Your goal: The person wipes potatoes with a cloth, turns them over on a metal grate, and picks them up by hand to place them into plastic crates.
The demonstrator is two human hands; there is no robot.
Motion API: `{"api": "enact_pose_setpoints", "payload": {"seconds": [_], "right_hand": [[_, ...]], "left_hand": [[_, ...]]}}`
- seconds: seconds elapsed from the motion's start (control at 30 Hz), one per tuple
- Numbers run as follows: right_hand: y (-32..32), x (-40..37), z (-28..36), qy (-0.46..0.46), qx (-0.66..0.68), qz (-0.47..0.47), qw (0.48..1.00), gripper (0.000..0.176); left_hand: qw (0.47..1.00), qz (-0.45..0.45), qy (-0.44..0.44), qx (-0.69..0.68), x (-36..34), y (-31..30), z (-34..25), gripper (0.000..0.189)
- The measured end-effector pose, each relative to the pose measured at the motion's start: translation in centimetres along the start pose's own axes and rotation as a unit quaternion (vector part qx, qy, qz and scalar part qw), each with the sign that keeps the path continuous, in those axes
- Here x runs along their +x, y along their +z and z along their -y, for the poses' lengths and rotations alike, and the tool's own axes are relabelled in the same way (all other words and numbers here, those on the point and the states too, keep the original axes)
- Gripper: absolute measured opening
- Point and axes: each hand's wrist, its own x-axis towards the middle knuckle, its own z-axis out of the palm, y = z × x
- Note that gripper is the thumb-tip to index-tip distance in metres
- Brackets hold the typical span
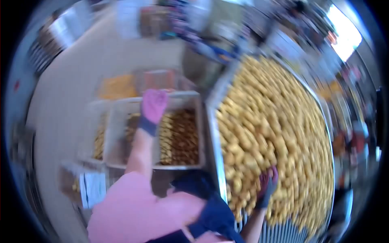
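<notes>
Metal tray [116, 133] holding browned pieces [182, 133] sits just left of the heap of yellow pieces [275, 117]. Pink-gloved left hand [154, 106] at the tray's far rim; right hand [267, 184] among the heap's near edge. Blur hides both grips: cannot tell.

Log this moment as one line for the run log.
left hand: gloved, at far rim of metal tray | right hand: gloved, in pile of yellow pieces | view: motion-blurred, grips unclear
</notes>
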Motion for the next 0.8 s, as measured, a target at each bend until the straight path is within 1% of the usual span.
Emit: {"api": "enact_pose_setpoints", "payload": {"seconds": [0.03, 0.07, 0.1, 0.13, 0.17, 0.2, 0.23, 0.3, 0.33, 0.37, 0.4, 0.43, 0.47, 0.5, 0.53, 0.57, 0.6, 0.63, 0.7, 0.73, 0.77, 0.8], "right_hand": [[-1.9, 0.7, -1.4, -0.194, -0.219, 0.016, 0.956, 0.039], [-2.4, 0.2, 1.3, -0.456, -0.504, 0.007, 0.733, 0.039], [-3.6, -0.4, 2.2, -0.436, -0.522, 0.006, 0.733, 0.036], [-5.2, -1.0, 3.2, -0.413, -0.55, -0.016, 0.726, 0.032], [-4.8, -3.2, 5.3, -0.201, -0.222, -0.03, 0.954, 0.03], [-5.5, -4.2, 6.4, -0.076, 0.002, -0.052, 0.996, 0.034], [-6.6, -5.3, 6.9, -0.106, -0.095, -0.108, 0.984, 0.037], [-11.6, -6.6, 4.6, -0.153, -0.141, -0.126, 0.97, 0.042], [-13.7, -7.7, 3.3, -0.124, -0.153, -0.153, 0.968, 0.041], [-14.7, -8.6, 2.5, -0.123, -0.152, -0.156, 0.968, 0.041], [-15.4, -9.7, 1.5, -0.065, -0.124, -0.179, 0.974, 0.039], [-15.7, -11.0, 0.6, -0.001, -0.093, -0.201, 0.975, 0.038], [-15.2, -12.0, -0.4, -0.001, -0.156, -0.202, 0.967, 0.035], [-14.1, -12.4, -1.3, -0.008, -0.217, -0.201, 0.955, 0.033], [-12.7, -12.8, -2.6, -0.057, -0.259, -0.19, 0.945, 0.029], [-11.3, -13.2, -3.4, -0.072, -0.319, -0.164, 0.931, 0.029], [-9.8, -12.9, -3.1, -0.169, -0.437, -0.102, 0.878, 0.03], [-7.9, -12.7, -2.8, -0.153, -0.47, -0.08, 0.866, 0.031], [-5.9, -11.3, -2.7, -0.186, -0.506, -0.051, 0.84, 0.03], [-5.3, -10.5, -2.6, -0.184, -0.501, -0.059, 0.844, 0.03], [-4.9, -9.9, -2.4, -0.177, -0.537, -0.048, 0.824, 0.029], [-4.8, -9.4, -2.5, -0.169, -0.571, -0.039, 0.802, 0.027]], "left_hand": [[0.995, -0.06, -0.074, 0.029, -0.8, 1.3, 3.3, 0.026], [0.977, -0.087, -0.167, 0.095, -1.2, -0.5, 6.0, 0.03], [0.966, -0.033, -0.228, 0.122, -2.3, -1.4, 9.2, 0.031], [0.949, -0.022, -0.248, 0.195, -3.8, -0.7, 11.9, 0.031], [0.922, 0.01, -0.229, 0.311, -6.3, 1.8, 15.2, 0.034], [0.885, 0.039, -0.257, 0.386, -7.8, 2.6, 17.5, 0.035], [0.849, 0.065, -0.261, 0.455, -8.9, 3.5, 19.4, 0.036], [0.806, 0.136, -0.273, 0.507, -11.1, 5.1, 21.9, 0.035], [0.791, 0.164, -0.294, 0.51, -12.3, 5.5, 22.6, 0.036], [0.775, 0.19, -0.319, 0.511, -13.0, 5.6, 23.7, 0.036], [0.772, 0.192, -0.323, 0.513, -13.7, 6.3, 24.6, 0.036], [0.725, 0.251, -0.338, 0.545, -14.6, 7.1, 25.1, 0.036], [0.672, 0.309, -0.35, 0.574, -15.4, 7.6, 25.5, 0.036], [0.665, 0.314, -0.353, 0.579, -15.9, 7.8, 26.2, 0.036], [0.619, 0.406, -0.296, 0.604, -16.3, 8.1, 26.9, 0.035], [0.564, 0.492, -0.239, 0.619, -16.8, 8.4, 27.5, 0.035], [0.525, 0.531, -0.213, 0.63, -17.0, 9.0, 28.3, 0.034], [0.517, 0.538, -0.217, 0.629, -17.4, 9.5, 29.3, 0.034], [0.44, 0.601, -0.14, 0.652, -18.1, 10.4, 31.2, 0.03], [0.441, 0.636, -0.111, 0.624, -18.2, 9.8, 32.6, 0.029], [0.434, 0.644, -0.114, 0.62, -18.4, 9.4, 33.6, 0.029], [0.412, 0.671, -0.126, 0.603, -18.7, 9.4, 34.7, 0.029]]}}
